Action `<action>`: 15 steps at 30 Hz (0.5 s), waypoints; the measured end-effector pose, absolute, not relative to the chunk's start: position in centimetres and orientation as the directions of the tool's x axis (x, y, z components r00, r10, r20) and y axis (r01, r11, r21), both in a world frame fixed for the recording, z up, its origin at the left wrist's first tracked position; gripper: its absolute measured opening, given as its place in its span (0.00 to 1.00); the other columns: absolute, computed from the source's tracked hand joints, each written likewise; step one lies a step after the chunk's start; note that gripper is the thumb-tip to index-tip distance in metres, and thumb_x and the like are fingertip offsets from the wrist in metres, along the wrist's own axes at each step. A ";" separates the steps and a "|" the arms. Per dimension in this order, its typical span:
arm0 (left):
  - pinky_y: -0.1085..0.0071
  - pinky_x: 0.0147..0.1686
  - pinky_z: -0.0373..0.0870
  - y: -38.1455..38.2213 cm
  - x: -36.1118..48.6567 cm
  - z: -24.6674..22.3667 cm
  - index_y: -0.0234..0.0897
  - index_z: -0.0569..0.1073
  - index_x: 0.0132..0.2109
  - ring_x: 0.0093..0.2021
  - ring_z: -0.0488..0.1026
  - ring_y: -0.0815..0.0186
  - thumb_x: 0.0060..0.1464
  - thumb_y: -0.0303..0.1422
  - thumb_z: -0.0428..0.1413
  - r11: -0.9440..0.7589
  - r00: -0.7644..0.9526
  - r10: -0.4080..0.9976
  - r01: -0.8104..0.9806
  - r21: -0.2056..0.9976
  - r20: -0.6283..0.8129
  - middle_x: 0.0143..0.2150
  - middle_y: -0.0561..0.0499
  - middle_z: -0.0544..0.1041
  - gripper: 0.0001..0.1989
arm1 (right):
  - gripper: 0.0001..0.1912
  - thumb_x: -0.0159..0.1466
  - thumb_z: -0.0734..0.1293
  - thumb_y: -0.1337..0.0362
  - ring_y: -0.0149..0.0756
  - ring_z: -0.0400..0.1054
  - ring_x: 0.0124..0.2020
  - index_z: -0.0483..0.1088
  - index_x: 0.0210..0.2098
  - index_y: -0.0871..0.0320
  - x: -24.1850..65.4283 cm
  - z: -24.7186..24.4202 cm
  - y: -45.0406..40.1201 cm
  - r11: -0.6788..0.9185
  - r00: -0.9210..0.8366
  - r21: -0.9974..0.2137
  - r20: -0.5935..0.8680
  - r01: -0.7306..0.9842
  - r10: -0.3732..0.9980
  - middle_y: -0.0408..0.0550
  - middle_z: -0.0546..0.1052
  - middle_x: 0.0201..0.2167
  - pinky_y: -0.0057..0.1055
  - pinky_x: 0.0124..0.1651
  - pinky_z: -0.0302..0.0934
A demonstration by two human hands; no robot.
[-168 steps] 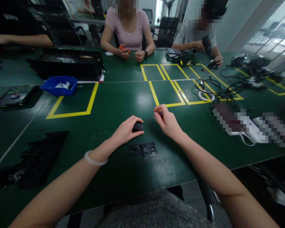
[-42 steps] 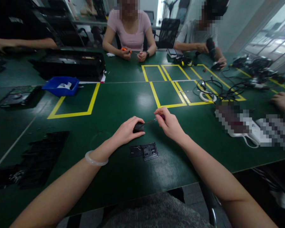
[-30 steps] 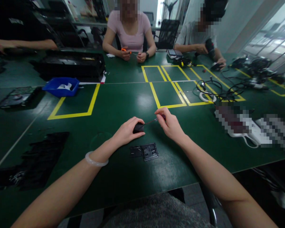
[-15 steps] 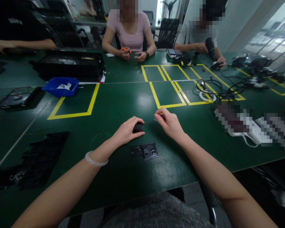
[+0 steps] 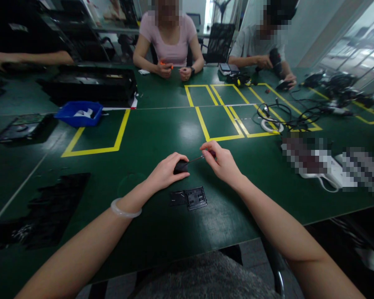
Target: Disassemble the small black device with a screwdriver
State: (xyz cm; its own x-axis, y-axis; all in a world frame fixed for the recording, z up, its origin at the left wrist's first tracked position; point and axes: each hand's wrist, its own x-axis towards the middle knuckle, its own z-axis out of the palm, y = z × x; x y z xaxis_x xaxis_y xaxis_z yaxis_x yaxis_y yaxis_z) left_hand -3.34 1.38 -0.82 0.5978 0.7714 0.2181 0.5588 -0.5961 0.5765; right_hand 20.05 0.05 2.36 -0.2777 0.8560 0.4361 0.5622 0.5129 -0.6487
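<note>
A small black block-like part (image 5: pixel 181 167) rests on the green table, and my left hand (image 5: pixel 166 171) is closed around it from the left. My right hand (image 5: pixel 218 158) pinches the handle of a screwdriver (image 5: pixel 194 159). The thin shaft slants down to the left and its tip meets the black part; the exact contact spot is too small to make out. Just nearer to me lie flat black plastic pieces (image 5: pixel 196 198), one a square frame with slots. My fingers hide most of the screwdriver handle and the far side of the black part.
A blue tray (image 5: pixel 79 113) with white scraps stands at the left, before a long black housing (image 5: pixel 90 85). Dark plastic parts (image 5: pixel 57 207) lie near left. Cables (image 5: pixel 286 114) and a white power strip (image 5: pixel 327 174) are at the right. Co-workers sit across the table (image 5: pixel 162 137).
The fingers of my right hand have shifted slightly on the screwdriver handle. My left hand stays on the black part. Across the table, a co-worker's hand has closed.
</note>
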 end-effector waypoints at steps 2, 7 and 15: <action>0.62 0.51 0.69 1.4 -3.3 -0.8 0.40 0.69 0.51 0.50 0.73 0.57 0.57 0.38 0.61 -0.597 0.597 0.772 0.559 0.576 0.221 0.49 0.48 0.73 0.17 | 0.09 0.70 0.59 0.60 0.33 0.68 0.29 0.68 0.43 0.55 20.0 2.4 0.0 0.513 -0.279 -0.648 0.435 0.562 0.856 0.44 0.74 0.29 0.28 0.34 0.57; 0.62 0.51 0.69 1.4 -3.3 -0.7 0.40 0.69 0.51 0.50 0.73 0.56 0.57 0.39 0.61 -0.593 0.593 0.775 0.563 0.576 0.218 0.49 0.48 0.74 0.17 | 0.10 0.70 0.60 0.57 0.31 0.64 0.24 0.67 0.37 0.54 20.0 2.4 0.1 0.479 -0.259 -0.640 0.411 0.601 0.874 0.40 0.70 0.23 0.28 0.31 0.54; 0.61 0.50 0.69 1.4 -3.4 -0.8 0.40 0.68 0.51 0.50 0.73 0.57 0.58 0.39 0.61 -0.599 0.599 0.770 0.559 0.573 0.220 0.49 0.47 0.73 0.17 | 0.09 0.70 0.60 0.58 0.32 0.65 0.25 0.68 0.39 0.55 20.1 2.3 0.0 0.497 -0.274 -0.636 0.422 0.590 0.864 0.41 0.71 0.24 0.28 0.32 0.55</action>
